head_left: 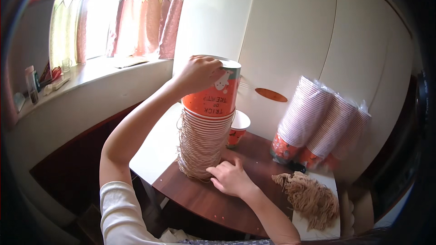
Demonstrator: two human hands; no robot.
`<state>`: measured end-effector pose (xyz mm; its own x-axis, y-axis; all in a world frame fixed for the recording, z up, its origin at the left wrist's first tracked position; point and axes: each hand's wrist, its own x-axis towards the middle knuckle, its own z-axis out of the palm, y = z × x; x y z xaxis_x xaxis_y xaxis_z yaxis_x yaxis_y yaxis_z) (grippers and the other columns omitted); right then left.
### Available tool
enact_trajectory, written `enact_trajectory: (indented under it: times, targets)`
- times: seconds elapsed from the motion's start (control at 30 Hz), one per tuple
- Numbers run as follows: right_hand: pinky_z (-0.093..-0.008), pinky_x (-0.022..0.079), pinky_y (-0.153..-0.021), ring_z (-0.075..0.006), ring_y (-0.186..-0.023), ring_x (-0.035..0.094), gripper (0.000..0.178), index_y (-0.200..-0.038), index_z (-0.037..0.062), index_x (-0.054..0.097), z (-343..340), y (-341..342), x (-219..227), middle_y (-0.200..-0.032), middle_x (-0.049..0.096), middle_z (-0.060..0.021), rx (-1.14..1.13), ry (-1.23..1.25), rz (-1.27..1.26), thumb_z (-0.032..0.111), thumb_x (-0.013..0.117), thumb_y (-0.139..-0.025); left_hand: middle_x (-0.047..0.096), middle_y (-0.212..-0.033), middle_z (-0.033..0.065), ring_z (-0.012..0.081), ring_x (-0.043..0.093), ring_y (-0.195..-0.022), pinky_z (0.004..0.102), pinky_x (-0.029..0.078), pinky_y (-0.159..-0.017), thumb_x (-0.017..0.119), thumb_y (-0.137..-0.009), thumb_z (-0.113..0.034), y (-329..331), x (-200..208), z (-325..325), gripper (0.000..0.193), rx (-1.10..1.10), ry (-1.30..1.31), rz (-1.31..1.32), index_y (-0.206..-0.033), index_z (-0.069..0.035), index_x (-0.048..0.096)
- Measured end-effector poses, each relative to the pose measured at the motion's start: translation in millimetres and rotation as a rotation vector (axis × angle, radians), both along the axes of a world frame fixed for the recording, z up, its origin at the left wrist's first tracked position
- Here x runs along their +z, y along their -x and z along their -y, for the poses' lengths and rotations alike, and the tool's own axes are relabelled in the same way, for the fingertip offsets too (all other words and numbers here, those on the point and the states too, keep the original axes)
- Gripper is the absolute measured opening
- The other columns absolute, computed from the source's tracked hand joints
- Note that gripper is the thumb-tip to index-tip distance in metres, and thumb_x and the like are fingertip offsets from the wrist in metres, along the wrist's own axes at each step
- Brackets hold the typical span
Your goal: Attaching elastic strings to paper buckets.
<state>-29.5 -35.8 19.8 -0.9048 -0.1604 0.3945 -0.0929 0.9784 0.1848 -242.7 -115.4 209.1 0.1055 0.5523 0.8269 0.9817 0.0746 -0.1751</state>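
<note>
A tall stack of upside-down orange paper cups (211, 97) stands on the brown table, the top cup printed with a small white figure. My left hand (200, 72) is closed over the top of that cup, its fingers curled round the base edge. Thin tan twine (200, 149) hangs in many strands about the stacked white rims, down to the tabletop. At the foot of the stack, my right hand (231, 179) has thumb and fingers closed on the twine. Just behind the stack, a single orange cup (237, 129) sits upright with its mouth up.
Several plastic-wrapped cup stacks (313, 113) lean against the white cabinet at the right. A heap of loose tan twine (313, 199) lies at the right edge of the table (190, 197). A windowsill (86, 79) with small items runs along the left.
</note>
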Motion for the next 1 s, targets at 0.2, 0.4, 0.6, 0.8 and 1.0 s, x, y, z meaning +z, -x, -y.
enact_trajectory:
  times: [0.2, 0.4, 0.6, 0.8, 1.0]
  targets:
    - [-0.0412, 0.034, -0.088, -0.0157, -0.086, 0.055, 0.023, -0.1, 0.0144, 0.06, -3.1, -58.6, -14.4, -0.082, 0.06, 0.0006, 0.052, 0.149, -0.043, 0.023, 0.06, -0.079, 0.063, -0.085, 0.0102, 0.0268, 0.061, -0.079, 0.0381, 0.048, -0.073, 0.059, -0.082, -0.023, -2.4, -6.9, -3.9, 0.02, -0.04, -0.097, 0.001, -0.091, -0.005, 0.061]
    - [-0.0351, 0.039, -0.083, -0.0181, -0.091, 0.055, 0.033, -0.107, 0.0122, 0.06, 3.6, -152.1, 47.1, -0.102, 0.056, -0.004, 0.199, 0.409, -0.355, 0.007, 0.062, -0.074, 0.033, -0.135, 0.0176, 0.038, 0.028, -0.127, 0.0496, 0.026, -0.102, 0.062, -0.077, -0.033, -44.1, -65.4, 7.2, 0.062, 0.215, -0.182, -0.109, -0.129, -0.008, 0.039]
    - [-0.0358, 0.04, -0.067, -0.0144, -0.079, 0.053, 0.024, -0.086, 0.0264, 0.065, 56.4, -218.6, 117.6, -0.088, 0.055, 0.0088, -0.153, 0.015, -0.746, 0.027, 0.072, -0.063, 0.049, -0.113, 0.0117, 0.0331, 0.043, -0.113, 0.049, 0.036, -0.092, 0.066, -0.064, -0.017, -133.4, -142.0, -42.5, 0.038, -0.21, 0.116, -0.099, -0.099, -0.007, 0.058]
    - [-0.0304, 0.04, -0.071, -0.0121, -0.088, 0.051, 0.02, -0.093, 0.0215, 0.062, 64.2, -242.9, 132.3, -0.087, 0.059, 0.0095, -0.324, -0.327, -0.75, 0.033, 0.064, -0.076, 0.053, -0.097, 0.0075, 0.0265, 0.048, -0.103, 0.0413, 0.037, -0.086, 0.064, -0.063, -0.019, -158.3, -218.4, -164.8, 0.022, -0.443, 0.25, -0.057, -0.082, -0.009, 0.058]
    - [-0.0311, 0.036, -0.057, -0.0143, -0.064, 0.042, 0.012, -0.075, 0.0183, 0.043, 65.2, -252.6, 103.4, -0.068, 0.039, 0.0034, -1.708, -1.17, -0.48, 0.02, 0.046, -0.086, 0.054, -0.095, 0.0062, 0.0233, 0.05, -0.1, 0.0392, 0.038, -0.082, 0.057, -0.07, -0.022, -170.3, -276.5, -235.5, 0.019, -0.28, 0.384, -0.156, -0.086, -0.011, 0.06]
